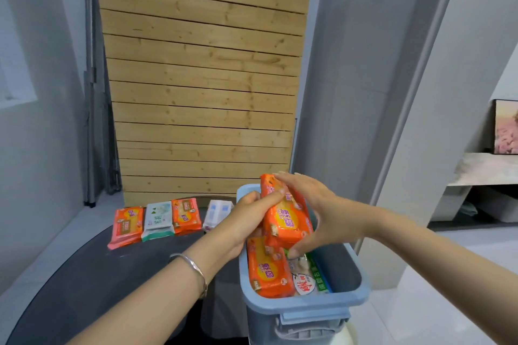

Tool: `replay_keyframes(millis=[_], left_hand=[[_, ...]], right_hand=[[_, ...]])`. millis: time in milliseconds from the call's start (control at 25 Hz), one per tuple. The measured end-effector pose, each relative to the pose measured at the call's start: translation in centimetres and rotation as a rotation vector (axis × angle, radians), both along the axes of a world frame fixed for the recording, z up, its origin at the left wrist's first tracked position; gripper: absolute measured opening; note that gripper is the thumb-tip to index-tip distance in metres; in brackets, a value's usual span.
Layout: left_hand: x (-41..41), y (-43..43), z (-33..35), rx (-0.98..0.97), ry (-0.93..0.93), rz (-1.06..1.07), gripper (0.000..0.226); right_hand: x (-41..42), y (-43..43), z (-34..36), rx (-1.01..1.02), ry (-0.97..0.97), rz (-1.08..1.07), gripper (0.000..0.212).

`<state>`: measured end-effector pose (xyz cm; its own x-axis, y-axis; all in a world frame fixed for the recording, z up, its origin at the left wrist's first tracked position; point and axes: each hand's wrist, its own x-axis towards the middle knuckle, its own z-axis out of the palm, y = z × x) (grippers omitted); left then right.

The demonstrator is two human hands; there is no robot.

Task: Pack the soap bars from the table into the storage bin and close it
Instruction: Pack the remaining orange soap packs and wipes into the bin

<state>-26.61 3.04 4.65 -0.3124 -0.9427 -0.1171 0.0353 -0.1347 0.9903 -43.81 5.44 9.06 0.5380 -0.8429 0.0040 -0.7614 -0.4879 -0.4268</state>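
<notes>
We hold one orange soap bar [288,218] above the storage bin [305,304], the grip of our left hand [248,223] and right hand [322,213] curled round it.

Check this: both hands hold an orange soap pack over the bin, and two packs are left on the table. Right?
Not quite: the head view shows four packs left on the table, not two. The left hand and right hand do hold an orange pack over the bin.

Left hand [246,223] and right hand [322,210] grip 1 orange soap bar [287,220] together
</notes>
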Motion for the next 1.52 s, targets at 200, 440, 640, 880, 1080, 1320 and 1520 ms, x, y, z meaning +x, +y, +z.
replay_keyframes(millis=[200,440,640,880,1080,1320,1520], left_hand=[[-2.0,-0.4,-0.9,-0.155,-0.148,-0.01,0.053],[1.7,-1.8,-3.0,-0.559,-0.698,0.161,0.063],[1.9,-1.8,-5.3,-0.262,-0.383,0.117,0.068],[2.0,-2.3,-5.7,-0.175,-0.281,0.138,0.078],[4.7,-2.6,-6.4,-0.25,-0.238,0.154,0.058],[15.8,-5.5,-9.4,-0.227,-0.403,0.374,0.052],[23.6,-8.0,-11.8,-0.173,-0.537,0.478,0.048]], right_hand=[[-2.4,-0.6,-1.4,-0.024,-0.18,-0.032,0.116],[-5.3,-0.9,-3.3,0.097,-0.002,0.003,0.099],[-3.6,-2.1,-6.4,-0.069,0.438,0.092,0.107],[-3.3,-2.5,-6.2,0.023,0.404,0.051,0.095],[-2.5,-2.0,-5.2,0.148,0.303,0.01,0.065],[4.5,-4.2,-2.5,0.08,-0.177,-0.049,0.041],[16.1,-11.2,-3.7,0.132,0.024,0.025,0.06]])
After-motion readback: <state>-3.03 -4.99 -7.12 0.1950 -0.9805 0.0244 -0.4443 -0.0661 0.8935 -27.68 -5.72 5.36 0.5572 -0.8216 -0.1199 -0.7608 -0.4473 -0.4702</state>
